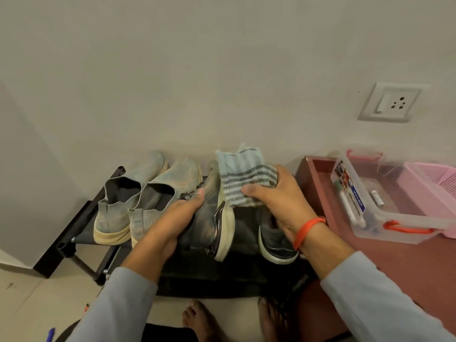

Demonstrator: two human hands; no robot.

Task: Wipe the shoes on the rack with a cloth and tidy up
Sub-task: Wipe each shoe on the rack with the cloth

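- Grey-blue knit slip-ons [138,193], a dusty pair, sit at the left end of the rack [81,218], toes to the wall, apart from both hands.
- Just right of them, on the same rack, a dark sneaker [212,218] is tipped on its side, pale sole facing right; the left hand [177,218] grips its upper, thumb curled over the laces.
- Right of that sneaker, the right hand [278,201] pinches a striped blue-grey cloth [244,178], fingers curled round its bunched lower part, loose end standing up towards the wall.
- Under that wrist lies the second dark sneaker [276,240], at the rack's right end, untouched.
- Beside the rack's right end, a maroon table [385,262] carries a clear plastic box [385,206] and a pink basket [434,183].
- By my reckoning the wiping of the tipped sneaker is in hand; next the cloth needs pressing along its sole and side while the left hand steadies it.
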